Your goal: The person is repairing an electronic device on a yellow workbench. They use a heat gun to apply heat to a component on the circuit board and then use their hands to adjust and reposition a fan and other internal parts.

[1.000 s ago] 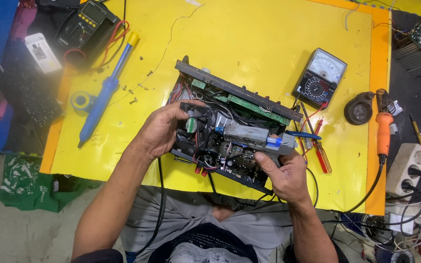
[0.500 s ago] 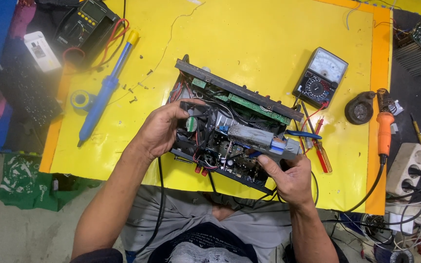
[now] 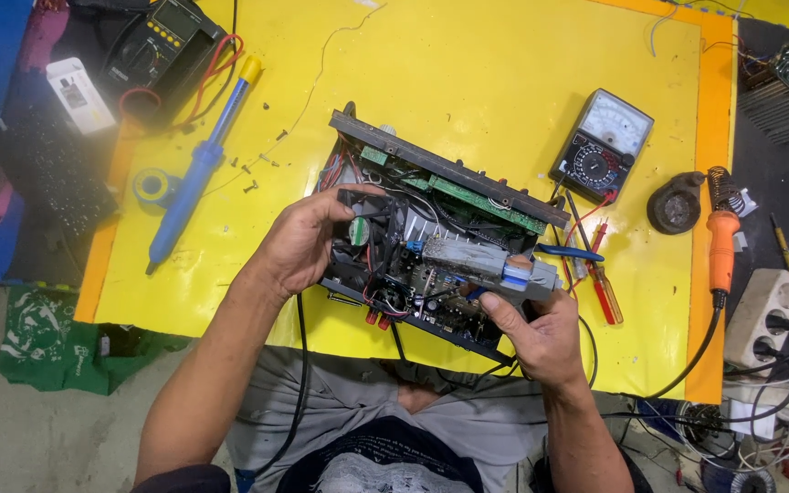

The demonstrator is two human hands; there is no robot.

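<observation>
Little has been moved since the earlier frames: the right hand has been kept at the near corner of the opened amplifier chassis, shifted only slightly, and the left hand has stayed on the chassis's left end.

At the far left corner of the yellow mat, a black digital multimeter with red leads is seen. A blue desoldering pump is laid slantwise near the mat's left edge, with small screws scattered just beside it. The left hand's fingers are curled and clamped on the chassis's left end, beside a small fan. The chassis is set tilted at the mat's middle, toward the near edge. The right hand's fingers are closed around a grey and blue tool that is laid across the circuit boards. An analogue meter is placed toward the mat's right edge, with red-handled screwdrivers below it. An orange soldering iron lies at the right edge.
</observation>
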